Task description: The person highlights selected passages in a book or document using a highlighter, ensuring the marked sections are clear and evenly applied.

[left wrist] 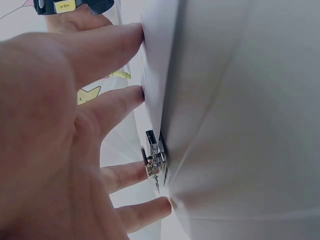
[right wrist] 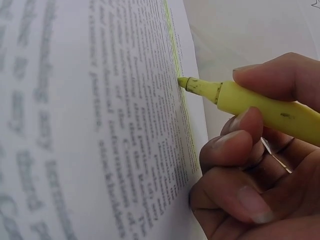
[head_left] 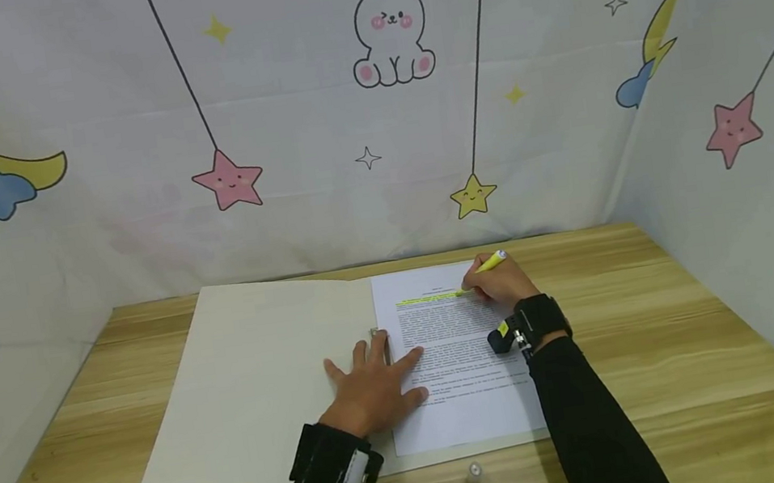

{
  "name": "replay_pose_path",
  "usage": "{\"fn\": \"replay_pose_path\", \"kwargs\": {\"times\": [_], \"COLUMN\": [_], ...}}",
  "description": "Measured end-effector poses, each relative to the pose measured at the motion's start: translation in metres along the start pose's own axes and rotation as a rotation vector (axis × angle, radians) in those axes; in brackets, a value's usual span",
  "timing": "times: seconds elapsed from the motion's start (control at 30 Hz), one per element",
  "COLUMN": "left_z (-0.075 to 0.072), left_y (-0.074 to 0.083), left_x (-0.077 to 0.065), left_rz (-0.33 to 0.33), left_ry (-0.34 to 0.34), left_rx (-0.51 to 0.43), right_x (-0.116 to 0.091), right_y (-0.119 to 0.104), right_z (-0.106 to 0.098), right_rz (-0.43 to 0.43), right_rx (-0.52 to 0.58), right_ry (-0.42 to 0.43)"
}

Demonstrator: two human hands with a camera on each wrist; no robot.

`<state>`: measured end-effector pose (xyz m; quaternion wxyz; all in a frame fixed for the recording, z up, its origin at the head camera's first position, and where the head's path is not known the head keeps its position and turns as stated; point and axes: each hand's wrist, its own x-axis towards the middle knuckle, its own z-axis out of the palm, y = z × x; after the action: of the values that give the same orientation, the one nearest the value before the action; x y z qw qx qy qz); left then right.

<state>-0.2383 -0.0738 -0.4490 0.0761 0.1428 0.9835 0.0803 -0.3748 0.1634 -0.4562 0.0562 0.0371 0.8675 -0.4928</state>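
Note:
My right hand [head_left: 502, 282] pinches a yellow highlighter [right wrist: 270, 110] between thumb and fingers. Its chisel tip [right wrist: 183, 81] meets the printed sheet [head_left: 469, 418] at a bright yellow line [head_left: 427, 298] near the top of the text. Fingers spread, my left hand [head_left: 370, 390] rests across the sheet's left edge and the open white folder [head_left: 252, 390]. Seen from the left wrist, a metal clip [left wrist: 154, 157] at the folder's spine stands beside those fingers, with two fingertips pressing on the paper. The sheet lies on the folder's right side.
A small grey-white cap [head_left: 474, 474] stands on the wooden table [head_left: 697, 364] just below the folder's front edge. Behind the table hangs a white cloth wall [head_left: 326, 225] printed with a rabbit, stars and moons, and similar walls close both sides.

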Motion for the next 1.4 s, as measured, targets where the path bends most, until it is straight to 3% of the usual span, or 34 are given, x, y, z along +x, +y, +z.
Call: {"fn": "replay_pose_path", "kwargs": {"times": [0.3, 0.67, 1.4], "left_z": [-0.0008, -0.0011, 0.0014], "left_y": [0.0007, 0.0009, 0.0002], "left_x": [-0.0006, -0.0004, 0.0020], "left_rz": [-0.002, -0.004, -0.004], "left_ry": [-0.008, -0.006, -0.010], "left_rx": [-0.002, 0.006, 0.005], "right_x": [0.0037, -0.0042, -0.0004], "right_y": [0.0023, -0.0006, 0.0050], "right_z": [-0.0020, -0.0042, -0.0095], "right_rz": [0.049, 0.050, 0.078], "right_rx": [0.035, 0.088, 0.128], "right_ry": [-0.013, 0.005, -0.007]}}
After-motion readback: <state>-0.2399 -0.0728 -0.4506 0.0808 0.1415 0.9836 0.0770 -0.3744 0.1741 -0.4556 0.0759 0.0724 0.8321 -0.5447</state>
